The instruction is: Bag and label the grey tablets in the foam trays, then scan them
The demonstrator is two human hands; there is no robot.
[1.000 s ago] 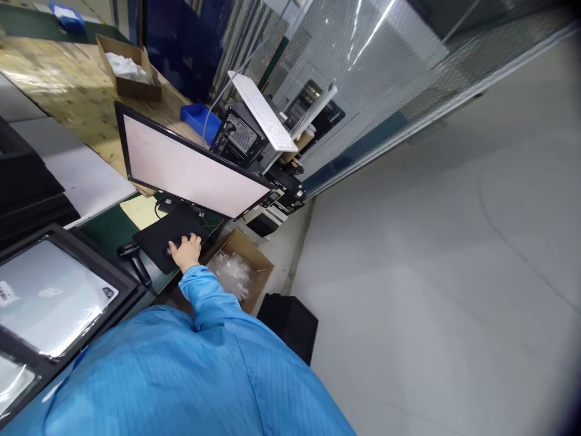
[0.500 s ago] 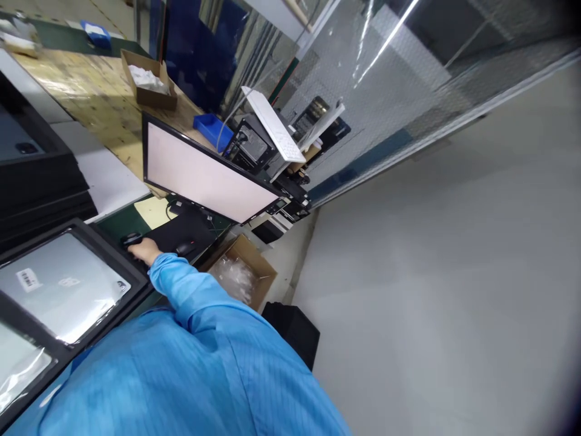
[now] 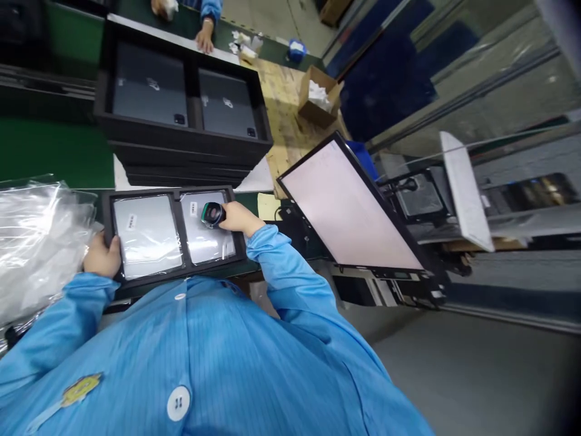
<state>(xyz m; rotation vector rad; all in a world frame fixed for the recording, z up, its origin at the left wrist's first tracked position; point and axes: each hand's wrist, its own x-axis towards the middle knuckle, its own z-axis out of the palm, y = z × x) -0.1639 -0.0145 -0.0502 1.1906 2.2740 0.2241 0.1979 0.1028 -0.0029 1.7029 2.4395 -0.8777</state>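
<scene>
A handheld barcode scanner (image 3: 212, 214) is gripped in the right hand (image 3: 239, 218) and is aimed at the small white label (image 3: 193, 209) on the right-hand bagged tablet (image 3: 207, 228) of a black two-pocket tray (image 3: 178, 228), which lies on the bench at about 11 o'clock from the torso. The tray's edge at 9 o'clock is clasped by the left hand (image 3: 102, 257), beside a heap of clear plastic bags (image 3: 36, 242). The scanning step appears to be in hand; the left-hand tablet (image 3: 146, 236), with its own label, would probably be read next, which calls for the scanner to be carried toward 9 o'clock and held steady over that label. Compared with half a second ago, the right hand was only reaching for the scanner by the mouse pad; now it is lifted over the tray, and the view has been swung onto the tray, with the monitor (image 3: 349, 209) at 3 o'clock.
</scene>
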